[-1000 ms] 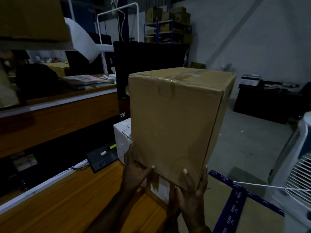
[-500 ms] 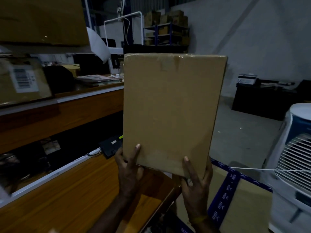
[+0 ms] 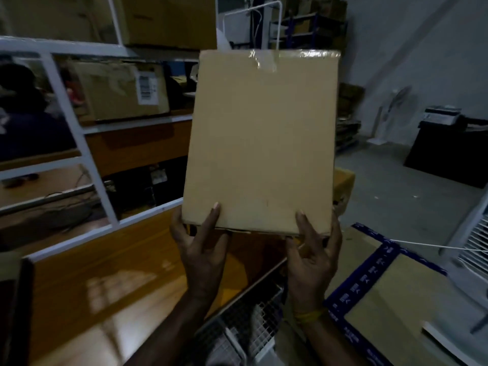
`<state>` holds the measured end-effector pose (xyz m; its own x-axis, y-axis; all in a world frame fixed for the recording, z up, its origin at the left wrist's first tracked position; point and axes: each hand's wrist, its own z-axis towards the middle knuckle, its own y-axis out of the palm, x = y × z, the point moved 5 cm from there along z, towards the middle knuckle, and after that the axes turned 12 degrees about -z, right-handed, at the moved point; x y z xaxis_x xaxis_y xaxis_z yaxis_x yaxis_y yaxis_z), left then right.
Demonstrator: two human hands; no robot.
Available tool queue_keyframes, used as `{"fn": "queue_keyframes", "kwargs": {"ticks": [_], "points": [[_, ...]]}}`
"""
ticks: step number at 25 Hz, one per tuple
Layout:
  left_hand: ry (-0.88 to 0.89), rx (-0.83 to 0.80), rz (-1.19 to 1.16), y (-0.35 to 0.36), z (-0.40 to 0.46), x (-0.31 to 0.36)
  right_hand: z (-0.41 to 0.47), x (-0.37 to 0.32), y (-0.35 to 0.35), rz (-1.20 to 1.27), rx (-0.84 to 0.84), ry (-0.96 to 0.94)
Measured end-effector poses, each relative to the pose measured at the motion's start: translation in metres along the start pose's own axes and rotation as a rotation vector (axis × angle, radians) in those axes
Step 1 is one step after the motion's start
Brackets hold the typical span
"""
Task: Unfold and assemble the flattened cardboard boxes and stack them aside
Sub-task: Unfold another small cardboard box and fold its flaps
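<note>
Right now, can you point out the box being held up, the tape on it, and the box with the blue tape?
cardboard box (image 3: 260, 143), head view, middle of its front face
clear tape (image 3: 266, 65), head view, strip folded over the top edge
blue-taped box (image 3: 401, 291), head view, bare brown top

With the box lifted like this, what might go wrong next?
1. Both hands, left hand and right hand, hold the assembled box only at its bottom edge, so it may tip or slip.
2. The box hides the space ahead, so it may strike the white shelf frame.
</note>
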<state>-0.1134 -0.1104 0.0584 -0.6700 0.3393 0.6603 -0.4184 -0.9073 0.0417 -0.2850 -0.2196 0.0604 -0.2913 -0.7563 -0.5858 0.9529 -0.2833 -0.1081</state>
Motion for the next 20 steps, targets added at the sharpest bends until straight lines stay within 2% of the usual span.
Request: {"fn": "queue_keyframes", "kwargs": {"ticks": [3,6,10,15,20], "points": [[-0.063,0.053,0.012,-0.044,-0.012,0.006,-0.023,-0.025,0.01,0.151,-0.124,0.095],[-0.083,0.109,0.117,-0.091,-0.03,0.009,-0.042,-0.052,0.022,0.187,-0.231,0.107],[-0.172,0.146,0.276,-0.12,-0.047,0.017,-0.061,-0.056,0.04,0.187,-0.402,0.188],[-0.192,0.124,0.395,-0.134,-0.04,0.021,-0.071,-0.066,0.054,0.14,-0.473,0.225],[-0.155,0.05,0.514,-0.139,-0.037,0.012,-0.072,-0.068,0.063,-0.019,-0.447,0.168]]}}
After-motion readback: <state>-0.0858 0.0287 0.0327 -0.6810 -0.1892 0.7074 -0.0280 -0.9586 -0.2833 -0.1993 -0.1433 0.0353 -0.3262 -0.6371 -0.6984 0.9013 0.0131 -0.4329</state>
